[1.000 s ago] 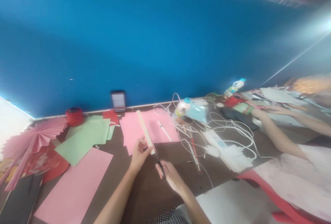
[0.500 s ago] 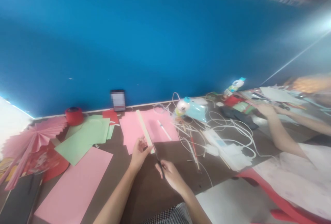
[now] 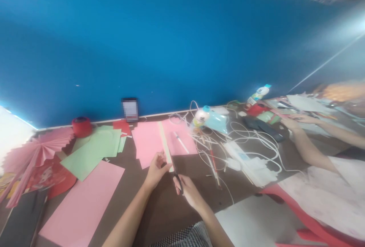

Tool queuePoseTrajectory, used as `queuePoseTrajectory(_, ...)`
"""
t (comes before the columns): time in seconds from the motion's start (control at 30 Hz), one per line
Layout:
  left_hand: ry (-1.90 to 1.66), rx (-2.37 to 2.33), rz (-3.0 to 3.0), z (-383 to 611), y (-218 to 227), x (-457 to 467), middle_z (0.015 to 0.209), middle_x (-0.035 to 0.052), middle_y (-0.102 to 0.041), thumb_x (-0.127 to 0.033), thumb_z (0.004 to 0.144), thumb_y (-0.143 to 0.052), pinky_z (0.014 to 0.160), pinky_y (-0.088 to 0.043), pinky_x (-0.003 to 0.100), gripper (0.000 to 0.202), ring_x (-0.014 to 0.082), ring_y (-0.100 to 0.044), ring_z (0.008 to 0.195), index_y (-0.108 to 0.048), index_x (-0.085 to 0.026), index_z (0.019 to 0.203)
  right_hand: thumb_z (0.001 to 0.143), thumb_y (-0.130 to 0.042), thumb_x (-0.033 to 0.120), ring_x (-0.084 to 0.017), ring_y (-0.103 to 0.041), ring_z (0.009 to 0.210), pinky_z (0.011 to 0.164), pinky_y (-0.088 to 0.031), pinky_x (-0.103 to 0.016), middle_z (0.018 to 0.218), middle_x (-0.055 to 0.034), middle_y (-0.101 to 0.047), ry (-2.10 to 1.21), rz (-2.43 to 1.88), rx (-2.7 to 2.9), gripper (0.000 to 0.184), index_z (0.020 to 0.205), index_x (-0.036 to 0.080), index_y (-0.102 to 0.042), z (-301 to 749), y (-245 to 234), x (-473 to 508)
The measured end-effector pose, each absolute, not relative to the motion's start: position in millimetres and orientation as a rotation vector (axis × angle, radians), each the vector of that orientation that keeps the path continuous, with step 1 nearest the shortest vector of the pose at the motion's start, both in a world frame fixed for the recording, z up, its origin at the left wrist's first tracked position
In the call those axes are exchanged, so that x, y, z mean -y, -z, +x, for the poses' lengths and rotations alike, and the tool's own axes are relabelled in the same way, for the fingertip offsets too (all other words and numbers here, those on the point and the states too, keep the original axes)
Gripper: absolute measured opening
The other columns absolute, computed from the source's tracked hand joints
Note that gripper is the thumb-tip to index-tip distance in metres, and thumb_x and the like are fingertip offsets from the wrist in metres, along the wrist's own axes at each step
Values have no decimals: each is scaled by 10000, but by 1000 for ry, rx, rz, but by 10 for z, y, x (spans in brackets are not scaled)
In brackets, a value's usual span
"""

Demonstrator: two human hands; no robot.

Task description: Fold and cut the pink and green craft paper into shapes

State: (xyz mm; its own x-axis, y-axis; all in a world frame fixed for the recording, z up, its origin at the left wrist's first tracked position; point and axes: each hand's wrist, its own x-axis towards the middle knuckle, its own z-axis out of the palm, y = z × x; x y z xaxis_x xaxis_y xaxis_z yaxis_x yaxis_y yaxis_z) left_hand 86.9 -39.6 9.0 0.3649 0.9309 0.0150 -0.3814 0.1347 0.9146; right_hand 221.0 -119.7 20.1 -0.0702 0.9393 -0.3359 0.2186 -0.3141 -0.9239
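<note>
Thumb and fingers of my left hand [image 3: 155, 169] pinch the lower end of a long, narrow pale-green paper strip [image 3: 163, 140]. The strip points away from me over several pink sheets [image 3: 146, 140]. Just to the right and nearer me, my right hand [image 3: 189, 193] is closed on the dark handles of a pair of scissors [image 3: 178, 183]. The blades lie along the right edge of the strip, close to my left fingers. Whether they are cutting into the paper I cannot tell. A white pen [image 3: 181, 143] rests on the pink sheets.
To the left lie green sheets [image 3: 88, 159], a pink sheet [image 3: 84, 205], a folded pink paper fan [image 3: 40, 150] and a red spool [image 3: 81, 126]. White cables [image 3: 265, 140], a power strip [image 3: 236, 155] and a glue bottle [image 3: 201, 116] sit right. A co-worker's arms [image 3: 306, 140] reach in.
The far end of the strip has swung to the right. Both my hands have shifted slightly right, with the scissors still in my right hand. The co-worker's hands have moved a little.
</note>
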Motion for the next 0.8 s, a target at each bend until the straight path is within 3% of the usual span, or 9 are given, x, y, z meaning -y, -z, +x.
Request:
queuePoseTrajectory(0.2, -1052, -663, 985, 835, -87, 383, 909, -9, -492, -258, 661, -686, 591, -430, 203, 317, 100, -529, 737, -405, -209, 799, 821, -451, 476, -100, -416, 507, 519, -293, -224, 511, 37, -438, -1386, -1609, 1307, 386, 571, 183, -420, 2213, -254, 1202)
queuePoseTrajectory(0.53, -1051, -843, 860, 837, 25, 289, 608, -75, -392, -411, 645, -678, 450, -268, 152, 369, 38, -370, 497, -444, -198, 835, 804, -491, 453, -94, -418, 522, 525, -297, -215, 532, 51, -409, -1470, -1639, 1287, 347, 603, 176, -434, 2224, -328, 1259)
queuePoseTrajectory(0.67, -1079, -846, 859, 834, 59, 278, 590, -82, -390, -396, 631, -691, 464, -293, 150, 369, 36, -386, 498, -455, -193, 828, 805, -489, 445, -98, -425, 531, 533, -293, -217, 531, 51, -410, -1473, -1632, 1287, 338, 606, 176, -441, 2246, -306, 1253)
queuePoseTrajectory(0.8, -1088, -854, 892, 824, 55, 289, 584, -95, -439, -332, 627, -709, 507, -367, 169, 477, 50, -439, 504, -412, -215, 982, 812, -477, 459, -99, -430, 533, 549, -303, -221, 525, 46, -422, -1480, -1620, 1314, 361, 592, 175, -441, 2279, -301, 1259)
